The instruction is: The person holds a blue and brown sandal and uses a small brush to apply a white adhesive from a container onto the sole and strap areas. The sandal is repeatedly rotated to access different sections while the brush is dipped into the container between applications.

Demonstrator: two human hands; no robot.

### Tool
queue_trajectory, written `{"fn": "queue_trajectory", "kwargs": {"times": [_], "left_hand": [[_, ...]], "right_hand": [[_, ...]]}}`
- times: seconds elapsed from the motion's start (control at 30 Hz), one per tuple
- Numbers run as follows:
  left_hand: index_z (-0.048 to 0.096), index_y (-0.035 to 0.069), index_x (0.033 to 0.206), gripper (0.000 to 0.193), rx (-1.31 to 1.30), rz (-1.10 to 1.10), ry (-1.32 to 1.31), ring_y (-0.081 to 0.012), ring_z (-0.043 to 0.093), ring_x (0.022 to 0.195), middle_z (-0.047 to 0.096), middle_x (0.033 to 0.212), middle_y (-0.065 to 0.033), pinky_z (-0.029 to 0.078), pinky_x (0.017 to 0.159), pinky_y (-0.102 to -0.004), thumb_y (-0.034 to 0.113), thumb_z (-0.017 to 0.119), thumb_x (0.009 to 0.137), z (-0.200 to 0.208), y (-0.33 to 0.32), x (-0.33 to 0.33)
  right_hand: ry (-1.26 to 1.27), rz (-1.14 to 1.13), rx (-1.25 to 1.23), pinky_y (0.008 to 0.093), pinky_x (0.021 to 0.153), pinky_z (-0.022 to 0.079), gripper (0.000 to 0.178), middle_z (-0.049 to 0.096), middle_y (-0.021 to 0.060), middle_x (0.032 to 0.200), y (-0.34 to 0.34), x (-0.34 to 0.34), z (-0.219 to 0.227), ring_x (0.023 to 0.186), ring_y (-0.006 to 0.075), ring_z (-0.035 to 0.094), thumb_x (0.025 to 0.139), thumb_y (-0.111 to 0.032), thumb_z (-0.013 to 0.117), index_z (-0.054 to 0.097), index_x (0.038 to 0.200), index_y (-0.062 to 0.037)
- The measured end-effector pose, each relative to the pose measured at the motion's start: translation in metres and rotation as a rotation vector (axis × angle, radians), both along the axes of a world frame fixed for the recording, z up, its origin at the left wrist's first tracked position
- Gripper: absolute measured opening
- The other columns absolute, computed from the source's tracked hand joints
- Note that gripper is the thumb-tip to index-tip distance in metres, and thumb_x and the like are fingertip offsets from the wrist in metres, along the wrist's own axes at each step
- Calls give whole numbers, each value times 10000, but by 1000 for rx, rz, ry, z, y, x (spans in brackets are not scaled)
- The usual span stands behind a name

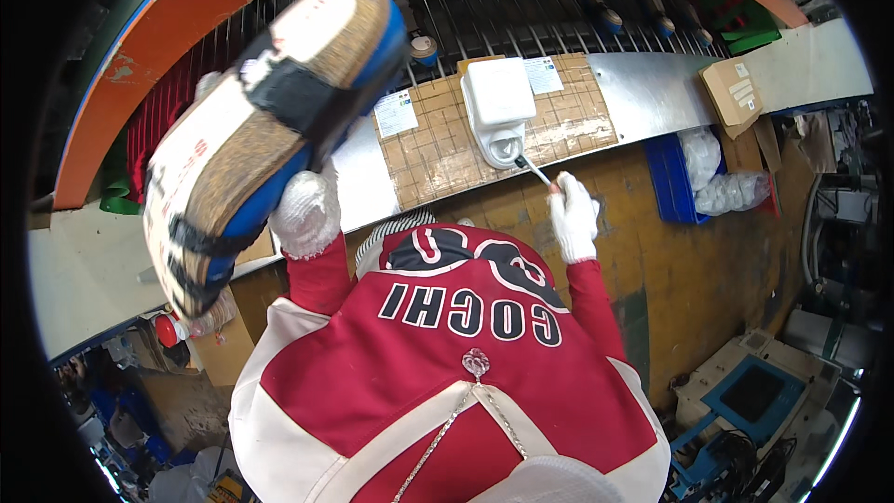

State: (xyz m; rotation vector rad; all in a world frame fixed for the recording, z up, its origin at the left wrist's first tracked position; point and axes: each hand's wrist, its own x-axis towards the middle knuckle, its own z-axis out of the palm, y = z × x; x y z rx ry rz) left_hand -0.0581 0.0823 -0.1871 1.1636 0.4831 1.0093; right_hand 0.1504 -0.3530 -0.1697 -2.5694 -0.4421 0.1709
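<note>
Two gloved hands, cluttered workbench.

You wear white knit gloves on your left hand and right hand, red sleeves, red-and-cream lettered jacket.

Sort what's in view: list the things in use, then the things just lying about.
In use:
left hand holding the shoe sole
right hand holding a brush
white glue pot

Lying about:
cardboard box
blue bin with plastic bags
paper labels
tape roll
</note>
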Motion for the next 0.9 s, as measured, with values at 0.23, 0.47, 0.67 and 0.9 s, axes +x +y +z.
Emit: {"fn": "queue_trajectory", "kwargs": {"times": [0.23,0.47,0.67,0.9], "left_hand": [[524,88,1404,531,-68,39,124,-251,553,1230,576,1382,-120,397,1100,-399,225,678,914,-19,9,-15],[537,114,1392,511,-73,5,124,-292,559,1215,568,1381,-139,413,1072,-433,192,678,907,-6,9,5],[548,137,1382,499,43,102,51,-328,565,1203,562,1381,-155,427,1048,-462,163,678,901,19,-9,38],[562,163,1370,491,369,147,-57,-369,571,1188,554,1380,-174,444,1020,-497,130,678,894,76,-45,83]], "right_hand": [[-327,7,-132,426,809,378,125,644,15,873,32,24,-30,876,236,598,851,-332,714,670,893,-223],[-338,69,-263,433,799,391,116,655,17,871,39,24,-29,878,236,609,831,-339,720,678,869,-238],[127,-69,73,396,770,420,132,686,46,904,30,20,-13,747,210,632,904,-283,648,690,912,-158],[699,-225,791,241,572,402,185,597,-24,733,20,14,-31,650,63,514,938,-218,615,638,983,-40]]}}
